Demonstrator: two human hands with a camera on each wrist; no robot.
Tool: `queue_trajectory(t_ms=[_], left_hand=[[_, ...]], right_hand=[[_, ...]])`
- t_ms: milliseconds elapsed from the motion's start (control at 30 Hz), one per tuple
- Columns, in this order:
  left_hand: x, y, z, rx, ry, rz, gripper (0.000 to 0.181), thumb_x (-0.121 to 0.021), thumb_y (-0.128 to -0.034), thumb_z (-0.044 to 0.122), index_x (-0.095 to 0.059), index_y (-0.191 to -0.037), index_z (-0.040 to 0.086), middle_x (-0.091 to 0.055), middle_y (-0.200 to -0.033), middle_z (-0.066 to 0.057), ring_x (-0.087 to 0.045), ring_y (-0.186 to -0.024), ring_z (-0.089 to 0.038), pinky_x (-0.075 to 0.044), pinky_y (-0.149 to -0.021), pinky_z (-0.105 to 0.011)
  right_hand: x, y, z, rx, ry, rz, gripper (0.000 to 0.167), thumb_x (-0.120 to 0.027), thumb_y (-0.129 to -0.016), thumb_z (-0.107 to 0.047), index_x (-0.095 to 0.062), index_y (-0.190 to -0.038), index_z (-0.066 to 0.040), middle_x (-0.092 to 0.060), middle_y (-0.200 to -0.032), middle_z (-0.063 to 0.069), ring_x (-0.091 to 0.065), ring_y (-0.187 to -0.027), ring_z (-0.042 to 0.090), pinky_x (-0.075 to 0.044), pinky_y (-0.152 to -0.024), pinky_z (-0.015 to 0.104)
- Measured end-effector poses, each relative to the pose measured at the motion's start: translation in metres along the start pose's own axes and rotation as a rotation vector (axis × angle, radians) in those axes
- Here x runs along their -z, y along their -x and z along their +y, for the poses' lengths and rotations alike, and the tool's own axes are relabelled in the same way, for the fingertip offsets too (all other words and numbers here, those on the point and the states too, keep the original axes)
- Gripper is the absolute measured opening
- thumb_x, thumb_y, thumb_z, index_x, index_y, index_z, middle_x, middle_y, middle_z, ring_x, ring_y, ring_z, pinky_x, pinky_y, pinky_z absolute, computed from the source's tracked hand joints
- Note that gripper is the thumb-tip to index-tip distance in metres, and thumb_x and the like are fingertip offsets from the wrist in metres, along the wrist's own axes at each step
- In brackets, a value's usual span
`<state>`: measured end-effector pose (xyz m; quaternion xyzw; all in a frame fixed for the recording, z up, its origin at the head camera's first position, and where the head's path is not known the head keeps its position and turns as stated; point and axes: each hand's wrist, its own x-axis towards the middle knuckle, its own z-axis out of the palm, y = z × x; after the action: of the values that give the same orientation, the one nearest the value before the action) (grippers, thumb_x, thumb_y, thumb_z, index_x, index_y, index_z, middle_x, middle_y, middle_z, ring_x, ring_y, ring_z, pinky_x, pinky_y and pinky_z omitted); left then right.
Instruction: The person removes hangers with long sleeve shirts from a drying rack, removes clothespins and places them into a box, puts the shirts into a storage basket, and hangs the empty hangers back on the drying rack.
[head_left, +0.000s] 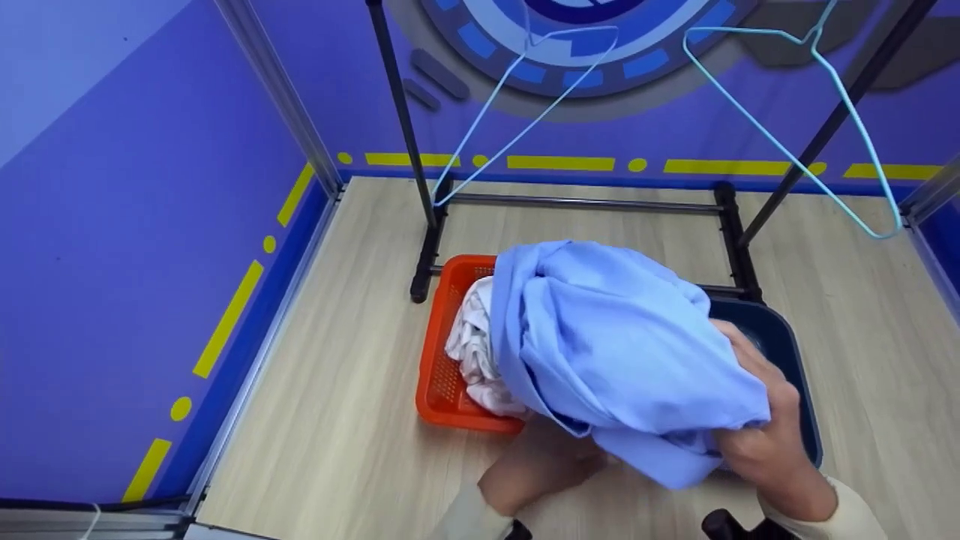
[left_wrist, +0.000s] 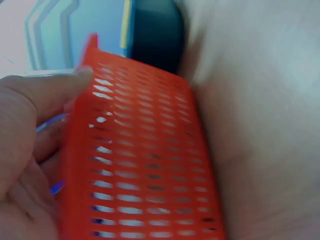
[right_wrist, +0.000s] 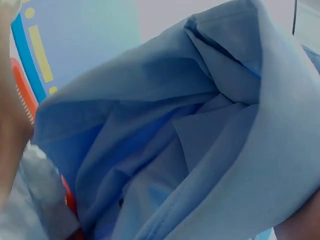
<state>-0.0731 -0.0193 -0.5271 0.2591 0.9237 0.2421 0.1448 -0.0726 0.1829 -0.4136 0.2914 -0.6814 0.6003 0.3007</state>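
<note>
My right hand grips a bunched light-blue shirt by its right side, holding it up over the two baskets. In the right wrist view the shirt's folds fill most of the picture. My left hand is low at the near right corner of the orange-red basket, partly covered by the shirt. The left wrist view has its thumb over the rim of this perforated basket, with the fingers behind the wall. White crumpled cloth lies in the basket.
A dark blue basket stands on the right, largely behind the shirt and right hand. Behind both is a black rack's base, with light-blue hangers hanging above. A purple wall bounds the wooden floor on the left.
</note>
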Motion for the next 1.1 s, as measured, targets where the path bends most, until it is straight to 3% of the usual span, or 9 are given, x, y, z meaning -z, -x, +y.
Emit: queue_trajectory(t_ms=[100,200,333,433,500,600,767,933,1100], left_hand=[[0.018,0.017,-0.004,-0.478,-0.118,0.319,0.017,-0.060,-0.0937,0.041,-0.070,-0.097,0.028,-0.070,-0.101,0.011,-0.064,-0.096,-0.003,-0.048,-0.087,-0.017],[0.043,0.033,-0.014,-0.634,0.101,0.507,0.009,-0.070,-0.0886,0.028,-0.073,-0.093,0.021,-0.071,-0.085,0.011,-0.065,-0.079,0.002,-0.048,-0.075,-0.009],[0.064,0.034,-0.034,-0.453,0.193,0.689,0.045,-0.084,-0.0739,0.020,-0.065,-0.114,0.013,-0.068,-0.108,0.002,-0.065,-0.098,-0.009,-0.053,-0.086,-0.021],[0.067,0.022,-0.039,-0.212,0.058,0.608,0.091,-0.085,-0.0710,0.016,-0.035,-0.147,0.016,-0.041,-0.148,-0.004,-0.048,-0.130,-0.018,-0.052,-0.094,-0.031],[0.065,0.011,-0.034,-0.152,-0.014,0.515,0.103,-0.081,-0.0747,0.015,-0.017,-0.155,0.022,-0.018,-0.160,-0.006,-0.032,-0.143,-0.022,-0.051,-0.098,-0.033],[0.059,-0.005,-0.023,-0.169,-0.049,0.445,0.091,-0.075,-0.0810,0.013,-0.022,-0.154,0.029,-0.006,-0.164,-0.006,-0.022,-0.149,-0.027,-0.052,-0.095,-0.035],[0.049,-0.027,-0.017,-0.205,0.013,0.513,0.033,-0.067,-0.0873,0.019,-0.061,-0.120,0.020,-0.044,-0.149,-0.003,-0.041,-0.140,-0.030,-0.044,-0.106,-0.040],[0.045,-0.032,-0.024,-0.142,0.339,0.705,0.037,-0.063,-0.0861,0.005,-0.058,-0.122,0.007,-0.060,-0.127,-0.006,-0.055,-0.124,-0.019,-0.041,-0.110,-0.034],[0.051,-0.033,-0.022,-0.049,0.425,0.793,0.030,-0.057,-0.0898,0.001,-0.056,-0.119,0.008,-0.065,-0.119,-0.004,-0.061,-0.113,-0.015,-0.047,-0.103,-0.033]], right_hand=[[0.012,0.000,0.008,-0.052,-0.008,-0.016,0.063,-0.039,-0.058,0.030,-0.057,-0.117,0.019,-0.061,-0.131,0.008,-0.057,-0.119,0.015,-0.040,-0.104,0.022],[0.020,0.000,0.012,-0.086,-0.047,-0.059,0.059,-0.038,-0.059,0.031,-0.059,-0.113,0.019,-0.061,-0.130,0.009,-0.057,-0.117,0.016,-0.040,-0.102,0.021],[0.024,-0.003,0.015,-0.022,-0.130,-0.192,0.059,-0.033,-0.051,0.028,-0.066,-0.098,0.014,-0.063,-0.120,0.015,-0.059,-0.112,0.018,-0.042,-0.097,0.022],[0.018,-0.001,0.017,0.035,-0.164,-0.339,0.064,-0.037,-0.042,0.025,-0.069,-0.094,0.005,-0.064,-0.116,0.016,-0.059,-0.112,0.017,-0.043,-0.097,0.021],[0.012,0.002,0.019,0.046,-0.170,-0.438,0.066,-0.045,-0.043,0.026,-0.070,-0.098,0.000,-0.065,-0.117,0.013,-0.060,-0.112,0.015,-0.043,-0.099,0.019],[0.005,0.008,0.022,0.029,-0.179,-0.567,0.062,-0.057,-0.049,0.028,-0.069,-0.100,-0.006,-0.065,-0.118,0.011,-0.060,-0.113,0.013,-0.042,-0.103,0.018],[0.002,0.017,0.027,-0.014,-0.073,-0.573,0.064,-0.063,-0.051,0.028,-0.069,-0.102,-0.009,-0.063,-0.123,0.010,-0.057,-0.118,0.010,-0.040,-0.104,0.015],[0.005,0.026,0.030,-0.327,0.181,-0.596,0.075,-0.071,-0.069,0.011,-0.051,-0.137,-0.016,-0.043,-0.149,0.005,-0.040,-0.138,0.015,-0.034,-0.114,0.028],[0.002,0.048,0.048,-0.661,0.404,-0.728,0.096,-0.082,-0.076,-0.022,-0.025,-0.152,-0.035,-0.029,-0.158,-0.001,-0.031,-0.143,0.032,-0.033,-0.107,0.064]])
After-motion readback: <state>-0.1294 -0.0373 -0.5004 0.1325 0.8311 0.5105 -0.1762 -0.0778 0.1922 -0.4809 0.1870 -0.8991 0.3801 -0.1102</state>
